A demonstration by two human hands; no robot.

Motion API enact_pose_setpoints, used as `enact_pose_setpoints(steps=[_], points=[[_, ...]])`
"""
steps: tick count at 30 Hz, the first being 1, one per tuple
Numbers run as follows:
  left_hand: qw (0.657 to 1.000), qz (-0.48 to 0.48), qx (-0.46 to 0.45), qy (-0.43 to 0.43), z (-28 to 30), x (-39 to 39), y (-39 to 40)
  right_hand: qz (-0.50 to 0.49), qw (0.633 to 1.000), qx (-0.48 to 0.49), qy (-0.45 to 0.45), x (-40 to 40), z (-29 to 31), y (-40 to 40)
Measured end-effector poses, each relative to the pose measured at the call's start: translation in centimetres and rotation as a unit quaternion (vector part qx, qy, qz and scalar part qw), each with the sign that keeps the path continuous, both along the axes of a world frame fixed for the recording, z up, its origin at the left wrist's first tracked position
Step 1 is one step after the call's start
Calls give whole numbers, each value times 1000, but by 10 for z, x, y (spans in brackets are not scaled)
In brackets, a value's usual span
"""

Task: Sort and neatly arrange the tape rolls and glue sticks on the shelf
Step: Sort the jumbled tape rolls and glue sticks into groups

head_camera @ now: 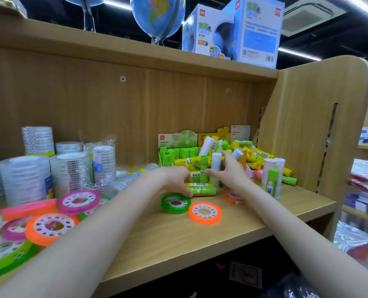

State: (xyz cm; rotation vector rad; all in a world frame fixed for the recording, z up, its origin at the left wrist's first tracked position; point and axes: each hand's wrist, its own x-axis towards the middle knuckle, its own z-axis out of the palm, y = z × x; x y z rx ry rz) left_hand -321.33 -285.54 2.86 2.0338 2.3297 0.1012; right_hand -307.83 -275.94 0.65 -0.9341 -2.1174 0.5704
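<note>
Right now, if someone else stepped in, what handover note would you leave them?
Left hand: fingers curled on lying glue sticks beside the green tape roll.
Right hand: grips upright sticks at mid-shelf.
Glue stick pile is jumbled at right; green display box holds one tidy row.
Clear tape stacks stand at left; coloured rolls lie scattered in front, as does an orange roll.
Left: box sticks, stack rolls.

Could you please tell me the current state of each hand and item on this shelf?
Left hand: curled around lying glue sticks.
Right hand: gripping upright sticks.
Green stick: upright, held.
White stick: upright, held.
Green tape: lying flat.
Orange tape: lying flat, apart from green tape.
Green box: open, sticks upright inside.
Stick pile: jumbled.
Clear tape stacks: upright, wrapped.
</note>
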Motion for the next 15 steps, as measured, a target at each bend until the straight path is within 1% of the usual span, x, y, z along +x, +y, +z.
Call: enact_pose_setpoints(steps=[1, 3, 4, 5, 6, 8, 9, 10, 12, 14, 15], points=[[1000, 3, 10, -4, 0, 0, 0, -16, 999, 29, 10, 3, 1, -3], [1000, 5, 22, -13, 1, 0, -1, -42, 986, 148, 57, 10, 1, -11], [999, 3, 25, -19, 1, 0, -2, -32, 976, 205, 58, 13, 2, -16], [999, 0, 28, -27, 2, 0, -2, -5, 971, 239, 18, 15, 2, -20], [999, -4, 30, -35, 2, 0, -3, 39, 966, 252, -53, 15, 1, -26], [999, -13, 37, -38, 1, -1, -5, 115, 946, 235, -189, 10, -7, -29], [998, -19, 43, -38, 1, -3, -7, 133, 940, 216, -228, 8, -7, -30], [998, -25, 49, -42, 1, -5, -9, 145, 940, 193, -241, 7, -5, -30], [995, -34, 61, -67, 2, -9, -14, 164, 947, 148, -232, 8, 4, -31], [989, -37, 73, -121, 7, -11, -20, 172, 955, 119, -209, 11, 10, -30], [983, -37, 86, -158, 11, -12, -23, 167, 964, 103, -180, 12, 12, -29]])
